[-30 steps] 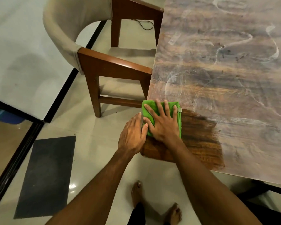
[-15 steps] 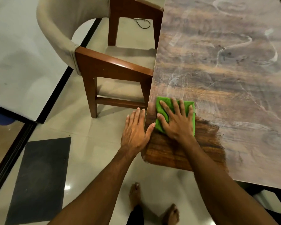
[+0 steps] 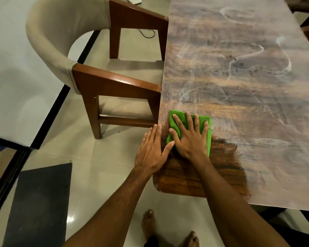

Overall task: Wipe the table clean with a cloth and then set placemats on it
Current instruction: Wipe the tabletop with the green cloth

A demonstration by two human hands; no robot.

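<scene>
Green cloth [image 3: 209, 141] is lying flat near the surface's [image 3: 239, 86] left edge, the right hand [image 3: 191, 141] pressing it with straight, spread fingers [image 3: 189, 122]. The left hand [image 3: 152, 150] is resting open alongside. Wiping outward risks sweeping dust onto the chair [image 3: 89, 81].

**Dusty table, one corner wiped**

Your wooden table [image 3: 239, 90] carries a grey, dusty film with pale swirls. Only its near left corner shows dark, clean grain. The folded green cloth [image 3: 180, 115] lies flat at that patch's far edge.

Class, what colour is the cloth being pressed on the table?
Bright green; the cloth shows clearly in the head view, under the right hand.
</scene>
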